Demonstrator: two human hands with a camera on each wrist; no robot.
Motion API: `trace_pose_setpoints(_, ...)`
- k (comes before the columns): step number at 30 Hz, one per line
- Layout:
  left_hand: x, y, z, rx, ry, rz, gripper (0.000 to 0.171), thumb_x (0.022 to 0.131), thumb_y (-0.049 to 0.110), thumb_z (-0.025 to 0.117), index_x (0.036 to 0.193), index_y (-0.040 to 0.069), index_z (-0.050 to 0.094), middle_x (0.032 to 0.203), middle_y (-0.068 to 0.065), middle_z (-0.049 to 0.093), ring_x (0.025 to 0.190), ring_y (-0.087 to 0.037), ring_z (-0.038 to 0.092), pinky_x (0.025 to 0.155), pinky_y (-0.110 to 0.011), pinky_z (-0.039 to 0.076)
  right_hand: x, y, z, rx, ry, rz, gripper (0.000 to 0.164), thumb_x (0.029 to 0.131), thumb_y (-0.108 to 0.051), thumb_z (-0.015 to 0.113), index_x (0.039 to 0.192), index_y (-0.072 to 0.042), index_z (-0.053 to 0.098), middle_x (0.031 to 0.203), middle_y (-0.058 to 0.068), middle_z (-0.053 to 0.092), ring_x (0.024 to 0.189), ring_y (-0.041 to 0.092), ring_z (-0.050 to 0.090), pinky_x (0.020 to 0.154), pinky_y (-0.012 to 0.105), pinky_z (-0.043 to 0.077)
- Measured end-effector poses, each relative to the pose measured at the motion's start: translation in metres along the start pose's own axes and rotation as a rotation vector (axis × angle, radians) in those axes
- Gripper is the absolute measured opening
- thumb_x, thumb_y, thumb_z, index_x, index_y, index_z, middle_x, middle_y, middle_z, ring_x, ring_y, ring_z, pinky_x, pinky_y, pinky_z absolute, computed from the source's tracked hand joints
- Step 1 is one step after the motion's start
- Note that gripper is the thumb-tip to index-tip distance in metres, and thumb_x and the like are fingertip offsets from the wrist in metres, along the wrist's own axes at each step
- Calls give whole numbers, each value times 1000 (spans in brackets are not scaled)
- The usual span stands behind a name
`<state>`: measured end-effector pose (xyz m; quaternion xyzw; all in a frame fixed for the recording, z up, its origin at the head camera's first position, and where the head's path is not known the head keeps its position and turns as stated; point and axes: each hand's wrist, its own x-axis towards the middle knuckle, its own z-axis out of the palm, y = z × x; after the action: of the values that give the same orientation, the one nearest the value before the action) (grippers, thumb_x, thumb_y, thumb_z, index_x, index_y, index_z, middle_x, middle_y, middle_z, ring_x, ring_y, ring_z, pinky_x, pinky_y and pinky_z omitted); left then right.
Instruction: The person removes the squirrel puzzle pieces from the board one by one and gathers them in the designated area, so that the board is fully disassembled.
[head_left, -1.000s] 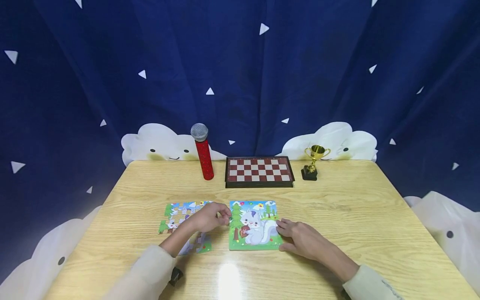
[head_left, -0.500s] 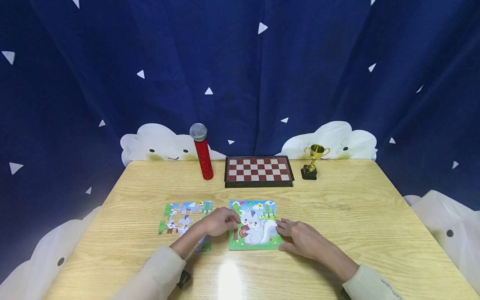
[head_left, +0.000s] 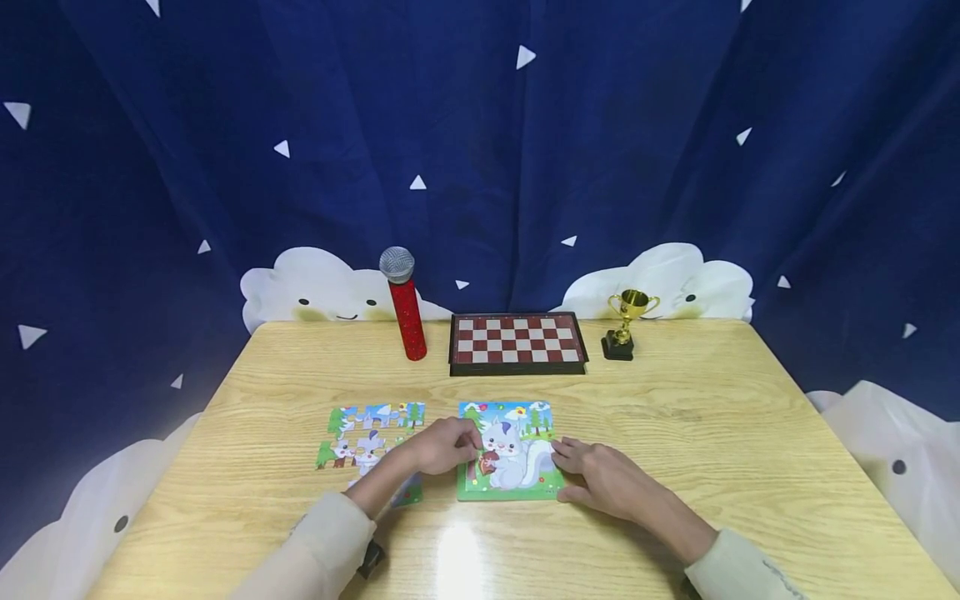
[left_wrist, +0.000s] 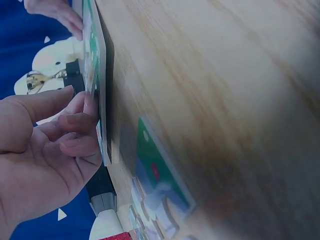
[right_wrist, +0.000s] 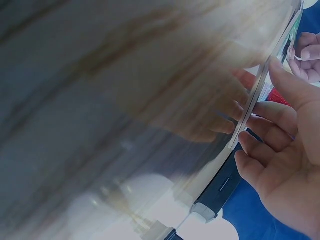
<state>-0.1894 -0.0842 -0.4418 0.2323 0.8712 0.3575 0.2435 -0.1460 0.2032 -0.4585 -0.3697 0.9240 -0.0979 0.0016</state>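
A square puzzle board (head_left: 510, 493) with a squirrel picture lies flat on the table in the head view. My left hand (head_left: 446, 444) is over its left side, the thumb and fingers pinching what looks like a small puzzle piece, mostly hidden behind the fingertips. In the left wrist view those fingertips (left_wrist: 75, 120) are right at the board's surface. On the board's right edge rest the loosely extended fingers of my right hand (head_left: 600, 475), with the thumb at the lower right corner. Loose puzzle pieces (head_left: 369, 450) with squirrel and tree prints lie left of the board, partly covered by my left forearm.
Behind the board sits a red-and-white checkered game board (head_left: 517, 340). A red microphone (head_left: 407, 317) stands at the back left, a gold trophy cup (head_left: 630, 310) at the back right. A dark blue curtain (head_left: 480, 125) hangs behind the wooden table (head_left: 712, 400).
My left hand has moved right, from beside the board's left edge to over its left side, uncovering more loose pieces. The right hand has stayed in place.
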Motion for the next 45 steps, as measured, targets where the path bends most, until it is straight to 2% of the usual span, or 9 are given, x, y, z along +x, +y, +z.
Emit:
trace_pose_setpoints(5,0,1,0,18,26,9,11,94,5,52,100,3,62,83,-5,65,81,-14,55,71,-28,45,1,0,-1,-3,2,-2,53,84,-36,67,121,1,62,129,18,59,120,34,56,91,47,49)
trace_pose_setpoints(15,1,1,0,-7,21,29,11,95,3,50,97,3,61,71,-7,65,71,-13,51,63,-24,39,1,0,-1,-18,1,-9,53,85,-37,66,122,1,62,129,17,59,120,33,56,92,46,50)
trace_pose_setpoints(25,-6,3,-10,11,73,26,11,96,4,50,99,5,61,88,-4,60,81,-16,51,67,-28,43,1,0,-1,7,-12,4,53,85,-36,66,123,1,61,130,18,58,121,35,55,91,47,49)
trace_pose_setpoints(36,-24,-12,-27,10,117,19,10,96,5,50,100,3,59,91,-5,60,78,-16,50,65,-29,42,-1,-1,-1,4,2,1,53,85,-36,66,122,1,61,129,18,59,120,35,56,92,47,49)
trace_pose_setpoints(45,-55,-35,-52,-5,156,22,10,97,7,50,99,4,58,90,-7,60,74,-16,47,63,-27,41,0,0,-1,3,-5,-2,53,85,-37,66,122,1,61,129,18,59,120,35,56,92,47,49)
